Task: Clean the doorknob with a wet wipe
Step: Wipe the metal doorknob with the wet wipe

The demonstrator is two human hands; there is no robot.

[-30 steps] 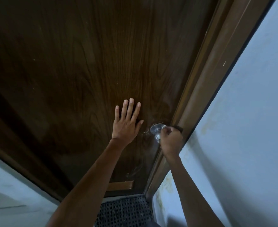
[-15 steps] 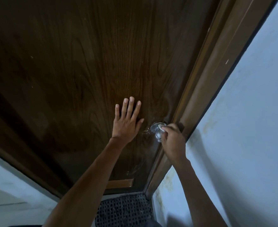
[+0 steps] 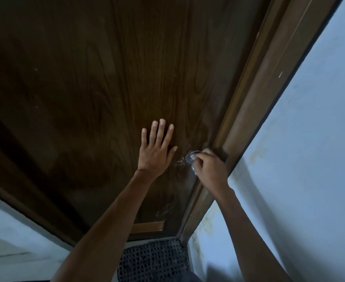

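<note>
A shiny metal doorknob (image 3: pixel 190 155) sits at the right edge of a dark brown wooden door (image 3: pixel 110 82). My right hand (image 3: pixel 211 169) is closed over the knob, covering most of it. A small white bit of wet wipe (image 3: pixel 193 157) shows at its fingertips against the metal. My left hand (image 3: pixel 156 151) lies flat on the door just left of the knob, fingers spread and pointing up, holding nothing.
A brown door frame (image 3: pixel 255 110) runs diagonally along the door's right side, with a pale blue wall (image 3: pixel 309 159) beyond it. A dark woven mat (image 3: pixel 153 261) lies on the floor below the door. Another pale wall (image 3: pixel 9 231) is at the lower left.
My right hand has shifted over the knob, from gripping its right side to curling over its top and front with the wipe. The left hand stays flat on the door.
</note>
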